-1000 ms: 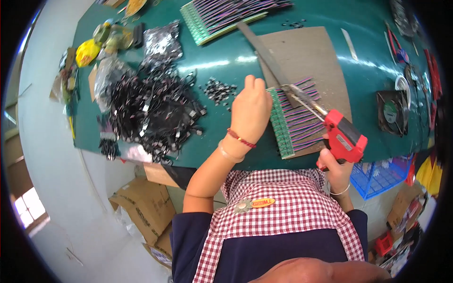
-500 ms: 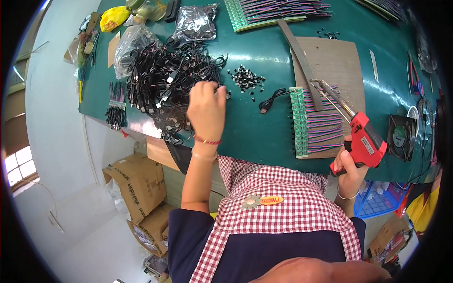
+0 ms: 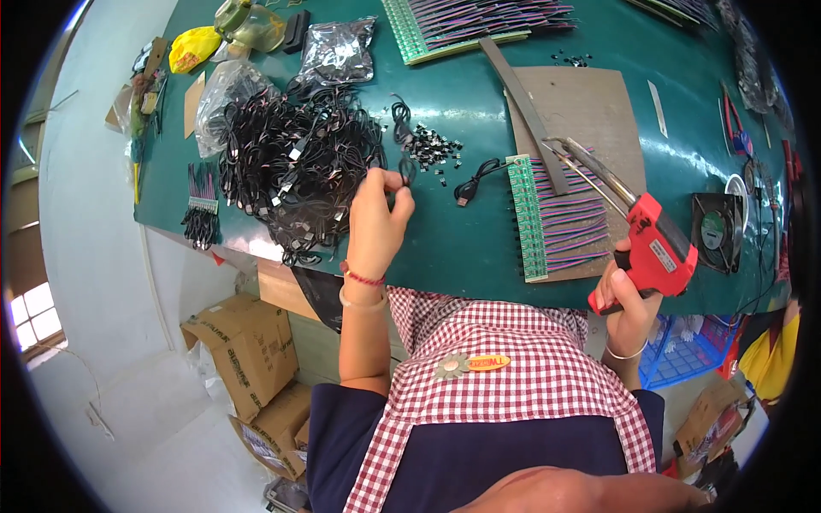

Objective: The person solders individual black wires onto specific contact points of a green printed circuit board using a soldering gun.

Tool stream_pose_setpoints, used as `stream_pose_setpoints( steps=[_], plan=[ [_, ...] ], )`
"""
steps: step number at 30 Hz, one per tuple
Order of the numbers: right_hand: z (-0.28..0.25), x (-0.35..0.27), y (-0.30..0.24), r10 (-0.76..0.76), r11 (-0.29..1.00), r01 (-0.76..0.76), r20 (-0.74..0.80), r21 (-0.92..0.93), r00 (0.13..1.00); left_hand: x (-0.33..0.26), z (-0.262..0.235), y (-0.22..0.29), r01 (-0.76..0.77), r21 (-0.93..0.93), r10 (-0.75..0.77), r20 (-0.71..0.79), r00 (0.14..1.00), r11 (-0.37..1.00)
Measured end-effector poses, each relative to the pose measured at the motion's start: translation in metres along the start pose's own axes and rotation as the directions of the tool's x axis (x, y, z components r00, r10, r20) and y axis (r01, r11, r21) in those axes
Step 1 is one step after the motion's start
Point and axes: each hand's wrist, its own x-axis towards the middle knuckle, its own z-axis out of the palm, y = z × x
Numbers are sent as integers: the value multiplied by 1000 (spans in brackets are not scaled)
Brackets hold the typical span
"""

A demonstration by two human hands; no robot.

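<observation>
My left hand is at the right edge of a big heap of black USB cables. Its thumb and fingers pinch a black cable, part of which shows just past the fingertips. In my right hand is a red soldering gun, its metal tip pointing up and left over a green circuit-board panel. Pink, blue and black wires run rightward from that panel. A metal bar lies across the wires. One bundled USB cable touches or lies close to the panel's upper left.
Small black components lie scattered between heap and panel. The panel rests on a brown board. More wired panels are at the far side. A small fan stands at right; a silver bag lies behind the heap.
My left hand has turned and its fingers have closed on a cable, which now shows apart from the heap's right edge. The soldering gun stays in my right hand. The view has shifted slightly.
</observation>
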Motion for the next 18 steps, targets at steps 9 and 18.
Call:
stream_pose_setpoints(
  steps=[9, 18],
  plan=[
    [46, 33, 7, -51, 996, 68, 247, -59, 968, -44, 17, 69, 438, -755, 274, 609, 745, 488],
    [44, 26, 0, -18, 963, 79, 231, -258, 973, -42, 25, 90, 232, -702, 383, 599, 703, 673]
  ],
)
